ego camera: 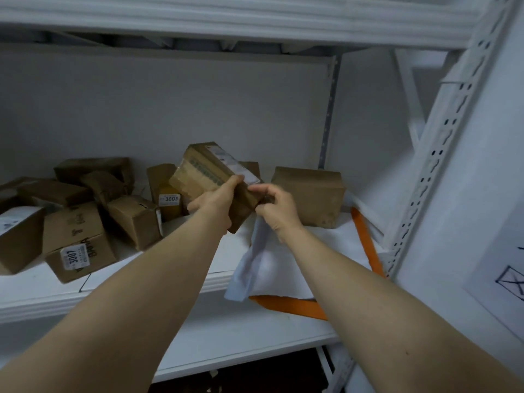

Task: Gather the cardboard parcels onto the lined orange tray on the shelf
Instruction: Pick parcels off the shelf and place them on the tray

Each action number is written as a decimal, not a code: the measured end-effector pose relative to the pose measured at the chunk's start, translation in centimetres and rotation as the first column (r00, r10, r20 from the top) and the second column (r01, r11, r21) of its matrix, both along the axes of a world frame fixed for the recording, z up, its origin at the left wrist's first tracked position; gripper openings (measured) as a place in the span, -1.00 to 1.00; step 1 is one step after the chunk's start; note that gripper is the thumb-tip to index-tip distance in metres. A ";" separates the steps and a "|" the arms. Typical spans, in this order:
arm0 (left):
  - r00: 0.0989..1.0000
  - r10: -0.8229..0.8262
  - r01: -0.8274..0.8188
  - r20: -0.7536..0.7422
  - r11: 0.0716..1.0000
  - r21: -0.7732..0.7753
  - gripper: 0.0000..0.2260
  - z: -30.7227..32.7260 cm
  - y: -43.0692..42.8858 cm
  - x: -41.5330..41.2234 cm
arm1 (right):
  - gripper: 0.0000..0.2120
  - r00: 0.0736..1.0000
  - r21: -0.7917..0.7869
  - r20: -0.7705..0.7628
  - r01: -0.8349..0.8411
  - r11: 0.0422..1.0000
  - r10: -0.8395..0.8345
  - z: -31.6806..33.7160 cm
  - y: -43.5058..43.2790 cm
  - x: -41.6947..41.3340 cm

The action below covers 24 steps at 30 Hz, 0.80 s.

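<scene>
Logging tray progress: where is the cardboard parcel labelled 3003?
Head view, left of centre: the brown cardboard parcel labelled 3003 stands on the white shelf behind the left hand, outside the orange tray.

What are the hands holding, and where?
A tilted brown cardboard parcel: left hand grips its lower end from the left, right hand holds that end's right edge.

Both forearms bare, stretched fwd & up. My L hand (pixel 215 202) grips the parcel (pixel 198 171) from under, thumb on top; R hand (pixel 276 207) has fingers curled round its near end.
</scene>
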<state>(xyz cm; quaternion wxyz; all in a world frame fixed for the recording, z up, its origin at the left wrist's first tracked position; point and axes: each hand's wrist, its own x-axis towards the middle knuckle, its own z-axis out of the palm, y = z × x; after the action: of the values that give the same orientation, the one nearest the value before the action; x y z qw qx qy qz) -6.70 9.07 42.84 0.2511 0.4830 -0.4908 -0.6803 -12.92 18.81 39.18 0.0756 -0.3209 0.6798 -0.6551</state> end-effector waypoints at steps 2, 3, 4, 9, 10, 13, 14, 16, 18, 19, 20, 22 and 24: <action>0.996 -0.038 0.041 -0.079 0.998 0.037 -0.03 -0.4 0.4 -0.5 | -0.67 0.973 -0.059 0.214 0.097 0.994 -0.083 0.4 0.8 -0.5; 0.991 -0.077 0.083 -0.112 0.995 0.054 -0.08 -0.6 0.7 -0.6 | -0.63 0.934 -0.066 0.345 0.125 0.990 -0.095 0.3 1.0 -1.0; 0.982 -0.137 0.147 -0.128 0.987 0.066 -0.14 -0.6 1.2 -0.7 | -0.52 0.880 -0.051 0.467 0.120 0.992 -0.082 0.3 1.3 -1.5; 0.890 -0.376 0.400 -0.256 0.916 0.045 -0.64 -0.1 4.2 -1.0 | -0.16 0.723 0.051 0.691 -0.029 0.998 -0.015 0.0 4.0 -2.7; 0.878 -0.406 0.426 -0.254 0.904 0.031 -0.71 -0.2 4.7 -1.2 | -0.27 0.722 0.051 0.691 -0.027 0.998 -0.016 0.0 4.6 -3.1; 0.885 -0.400 0.416 -0.238 0.909 0.018 -0.80 -0.3 5.9 -1.5 | -0.57 0.738 0.009 0.675 -0.011 1.000 0.002 0.1 6.9 -4.5; 0.904 -0.363 0.377 -0.224 0.926 0.018 -0.76 -0.5 6.1 -1.8 | -0.65 0.755 0.014 0.656 0.000 1.000 -0.010 0.3 7.7 -5.0; 0.949 -0.272 0.274 -0.158 0.962 -0.013 -0.65 -0.9 6.0 -2.6 | -0.74 0.785 0.057 0.617 0.017 0.998 -0.048 0.3 9.1 -5.7; 0.969 -0.199 0.182 -0.146 0.976 -0.121 -0.63 -1.2 5.7 -3.3 | -0.72 0.811 0.121 0.575 0.050 0.991 -0.111 0.2 10.3 -6.3; 0.970 -0.196 0.170 -0.143 0.970 -0.177 -0.56 -1.6 5.4 -3.8 | -0.66 0.823 0.159 0.547 0.075 0.984 -0.151 0.2 10.7 -6.6; 0.966 -0.231 0.200 -0.118 0.953 -0.228 -0.47 -1.9 5.2 -4.2 | -0.60 0.832 0.190 0.522 0.101 0.977 -0.187 0.1 11.1 -7.0; 0.942 -0.336 0.312 -0.028 0.901 -0.303 -0.48 -2.5 5.4 -4.9 | -0.59 0.834 0.206 0.497 0.157 0.966 -0.241 -0.3 11.5 -7.4; 0.916 -0.399 0.389 0.042 0.857 -0.339 -0.63 -3.4 5.6 -5.7 | -0.53 0.837 0.197 0.477 0.197 0.960 -0.270 -0.7 11.8 -7.7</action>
<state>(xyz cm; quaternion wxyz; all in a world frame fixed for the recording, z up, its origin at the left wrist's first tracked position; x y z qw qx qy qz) -12.42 14.72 39.46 0.1935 0.3114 -0.6855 -0.6290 -20.62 30.57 38.46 0.1904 -0.0491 0.7153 -0.6706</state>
